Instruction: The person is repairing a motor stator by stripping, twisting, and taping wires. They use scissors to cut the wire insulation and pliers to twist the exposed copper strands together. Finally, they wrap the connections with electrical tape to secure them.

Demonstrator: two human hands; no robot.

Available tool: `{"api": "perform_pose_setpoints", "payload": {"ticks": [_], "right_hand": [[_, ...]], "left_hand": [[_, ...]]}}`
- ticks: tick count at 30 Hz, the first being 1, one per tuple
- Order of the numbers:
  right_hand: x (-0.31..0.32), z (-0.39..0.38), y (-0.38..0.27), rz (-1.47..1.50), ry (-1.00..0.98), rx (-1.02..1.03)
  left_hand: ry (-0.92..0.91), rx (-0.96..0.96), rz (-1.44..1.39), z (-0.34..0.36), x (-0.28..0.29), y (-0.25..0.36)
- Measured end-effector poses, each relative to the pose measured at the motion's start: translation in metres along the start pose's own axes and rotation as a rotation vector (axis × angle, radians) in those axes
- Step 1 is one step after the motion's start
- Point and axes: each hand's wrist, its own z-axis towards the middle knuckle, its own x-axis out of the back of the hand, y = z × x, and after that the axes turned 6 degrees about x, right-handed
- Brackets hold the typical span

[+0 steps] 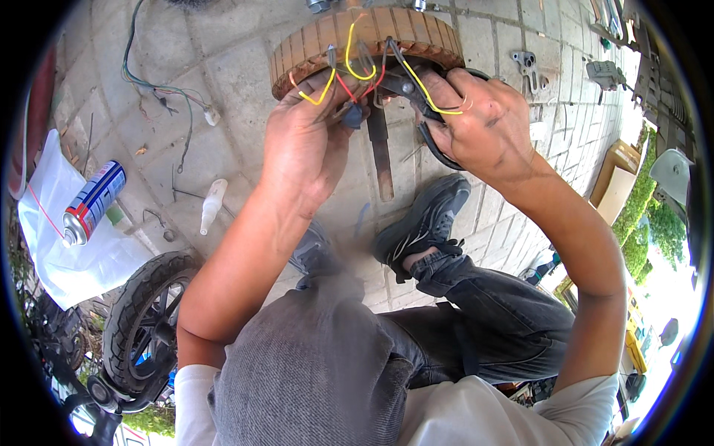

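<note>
A rust-coloured motor stator [364, 37] sits at the top of the head view, its shaft [380, 152] pointing toward me. Yellow wires [349, 52] and red wires stick out from its near side. My left hand [309, 137] is closed, fingertips pinched at the red wire [346, 88] beside a small dark blue piece [354, 116] whose kind I cannot make out. My right hand [480, 111] grips black-handled pliers [408, 88], their head under the stator's near edge among the wires. The jaws are mostly hidden.
On the left, a spray can [94, 203] lies on a white plastic sheet [56, 253], near a small white bottle [213, 207]. A wheel [145, 320] stands lower left. A cable [160, 88] and a metal bracket [529, 70] lie on the paving. My shoe [424, 219] is below the shaft.
</note>
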Motion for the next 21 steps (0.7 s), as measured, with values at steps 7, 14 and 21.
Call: {"api": "perform_pose_setpoints", "payload": {"ticks": [7, 14, 21], "right_hand": [[-0.0009, 0.0011, -0.0022, -0.029, 0.009, -0.002], [0.0024, 0.0039, 0.0017, -0.013, -0.012, 0.042], [0.006, 0.0042, 0.0039, 0.022, -0.02, 0.027]], "left_hand": [[0.02, -0.008, 0.044, 0.0004, -0.0002, 0.0016], [0.011, -0.003, 0.037, 0.0009, 0.0025, 0.0019], [0.019, 0.011, -0.001, 0.0011, 0.0018, 0.0014]]}}
